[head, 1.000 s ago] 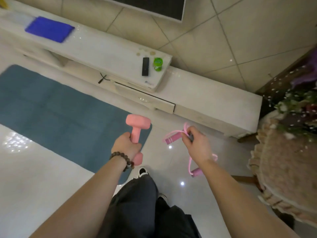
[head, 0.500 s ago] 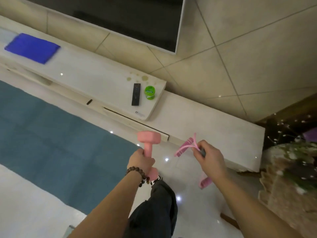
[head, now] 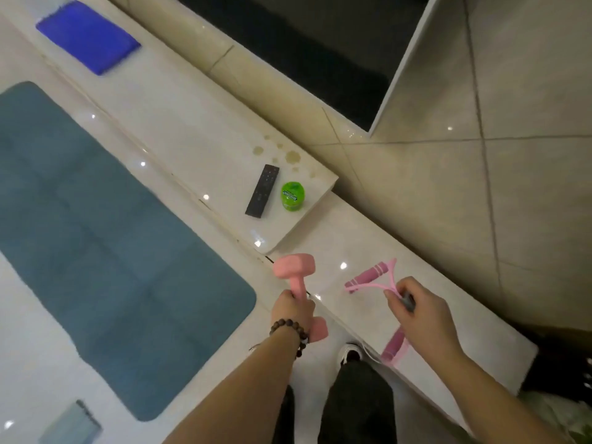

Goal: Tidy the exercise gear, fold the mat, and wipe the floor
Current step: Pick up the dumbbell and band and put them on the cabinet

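Observation:
My left hand [head: 293,310] grips the handle of a pink dumbbell [head: 293,265], held upright over the front edge of the low white TV cabinet [head: 378,315]. My right hand [head: 419,315] pinches the middle of a pink resistance band [head: 371,277]; one handle sticks out to the left above the cabinet top, the other hangs below my hand. The teal exercise mat [head: 105,248] lies flat on the floor to the left. A folded blue cloth [head: 88,40] rests on the cabinet's far left.
A black remote [head: 262,195] and a green tub [head: 292,196] sit on the raised cabinet section. A dark TV screen [head: 304,46] hangs on the tiled wall. A small grey pad [head: 72,424] lies on the floor at lower left. My shoe [head: 350,352] stands by the cabinet.
I have stepped closer to the cabinet. Both hands, with dumbbell and band, now hover over its lower top surface instead of over the floor.

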Demonstrator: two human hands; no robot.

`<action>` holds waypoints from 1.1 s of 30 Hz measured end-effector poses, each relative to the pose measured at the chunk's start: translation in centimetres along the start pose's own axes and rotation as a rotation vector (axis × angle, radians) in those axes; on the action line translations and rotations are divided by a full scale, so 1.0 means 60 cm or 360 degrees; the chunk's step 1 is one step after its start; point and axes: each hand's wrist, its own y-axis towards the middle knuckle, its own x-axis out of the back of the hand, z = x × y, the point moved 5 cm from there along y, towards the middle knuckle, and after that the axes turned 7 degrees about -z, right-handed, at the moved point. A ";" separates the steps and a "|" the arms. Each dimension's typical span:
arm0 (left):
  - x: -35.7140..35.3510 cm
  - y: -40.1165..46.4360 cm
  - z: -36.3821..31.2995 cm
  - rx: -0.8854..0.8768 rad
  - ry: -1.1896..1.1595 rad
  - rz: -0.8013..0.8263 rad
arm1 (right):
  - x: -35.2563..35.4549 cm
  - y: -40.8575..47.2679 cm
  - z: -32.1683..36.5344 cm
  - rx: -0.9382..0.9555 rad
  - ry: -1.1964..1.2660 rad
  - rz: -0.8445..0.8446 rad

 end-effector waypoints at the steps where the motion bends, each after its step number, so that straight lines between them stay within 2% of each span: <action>1: -0.022 0.016 -0.002 0.0032 -0.0057 0.0001 | -0.005 0.020 -0.010 0.0013 0.0000 0.0029; 6: -0.129 0.103 -0.008 0.0139 -0.0346 -0.0016 | -0.040 0.109 -0.069 0.0120 -0.0051 0.0162; 11: -0.212 0.207 -0.005 0.0202 -0.0524 -0.0154 | -0.077 0.190 -0.112 0.0165 0.0107 0.0190; 19: -0.254 0.351 0.020 0.0173 -0.0607 -0.0293 | -0.161 0.288 -0.157 0.0305 0.0087 0.0121; 24: -0.259 0.365 0.023 0.0181 -0.0623 -0.0348 | -0.189 0.310 -0.155 0.0336 0.0118 0.0128; 29: -0.264 0.300 0.018 0.0067 -0.0767 -0.0431 | -0.198 0.318 -0.151 0.0300 0.0106 0.0164; 31: -0.270 0.269 0.025 -0.0135 -0.0557 -0.0467 | -0.198 0.319 -0.151 0.0283 0.0085 0.0171; 33: -0.283 0.257 0.032 -0.0356 -0.0177 -0.0416 | -0.197 0.319 -0.150 0.0284 0.0086 0.0171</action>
